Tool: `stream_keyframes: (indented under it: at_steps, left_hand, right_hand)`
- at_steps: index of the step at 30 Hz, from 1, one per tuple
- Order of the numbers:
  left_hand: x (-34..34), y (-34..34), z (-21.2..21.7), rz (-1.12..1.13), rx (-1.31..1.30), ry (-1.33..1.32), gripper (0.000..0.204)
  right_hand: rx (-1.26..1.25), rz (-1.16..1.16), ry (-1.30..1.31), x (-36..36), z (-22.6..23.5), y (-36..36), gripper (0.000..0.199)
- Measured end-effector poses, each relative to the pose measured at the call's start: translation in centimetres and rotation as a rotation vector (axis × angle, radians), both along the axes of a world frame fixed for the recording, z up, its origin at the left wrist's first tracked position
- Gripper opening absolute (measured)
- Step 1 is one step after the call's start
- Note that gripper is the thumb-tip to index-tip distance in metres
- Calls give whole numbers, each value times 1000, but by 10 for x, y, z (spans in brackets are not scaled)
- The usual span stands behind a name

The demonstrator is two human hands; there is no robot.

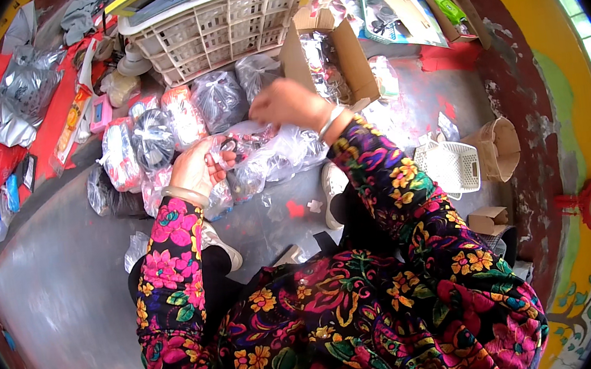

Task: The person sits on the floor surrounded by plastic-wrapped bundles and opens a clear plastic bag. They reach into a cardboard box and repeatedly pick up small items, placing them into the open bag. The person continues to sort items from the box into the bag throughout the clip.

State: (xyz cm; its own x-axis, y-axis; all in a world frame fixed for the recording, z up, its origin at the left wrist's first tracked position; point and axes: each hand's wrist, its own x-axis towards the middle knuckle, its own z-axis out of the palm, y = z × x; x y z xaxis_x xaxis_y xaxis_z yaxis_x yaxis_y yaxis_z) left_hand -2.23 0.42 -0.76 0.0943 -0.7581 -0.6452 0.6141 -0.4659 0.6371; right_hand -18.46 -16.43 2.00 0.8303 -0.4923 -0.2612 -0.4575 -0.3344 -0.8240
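My left hand (195, 170) is turned palm up, its fingers curled by a small dark item and clear plastic too fine to make out. Higher and to the right, my right hand (291, 105) is closed with bent fingers above the bags; anything in its fingertips is hidden. Below it lies an open clear plastic bag (281, 153) with small reddish and dark pieces in it. Around the left hand are several filled clear bags, among them a tied bag of dark items (153, 139) and a bag with red and white contents (184, 115).
A slatted cream crate (220, 33) stands behind the bags. Right of it is an open cardboard box (354, 61) of small packets. A white basket (448, 165) and a brown paper bag (499, 150) stand by the right wall. My shoes (222, 247) flank the bags.
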Motion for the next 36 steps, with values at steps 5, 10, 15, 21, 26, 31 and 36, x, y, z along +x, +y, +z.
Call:
stream_keyframes:
  at_steps: [5,10,15,21,26,31,36]
  left_hand:
    - [-9,-6,7,-17,-10,-4,32]
    - [-9,-6,8,-16,-2,-15,31]
    - [-10,-6,8,-22,-25,-19,31]
    - [-7,-5,5,-19,-16,7,33]
    - [-5,-2,4,6,-11,-3,32]
    - [-10,-6,7,0,-25,-1,31]
    - [-7,-4,6,10,-19,-6,31]
  right_hand:
    - [-133,-654,-293,-80,-21,-110,13]
    - [-474,-588,163,-103,-69,-138,21]
    - [-354,-676,153,-84,-94,-142,47]
    - [-477,-773,303,-69,-108,-137,60]
    - [-469,-702,326,-58,-104,-131,44]
    - [-345,-722,104,-71,-124,-148,21]
    - [-331,-788,-49,-76,-131,-158,12]
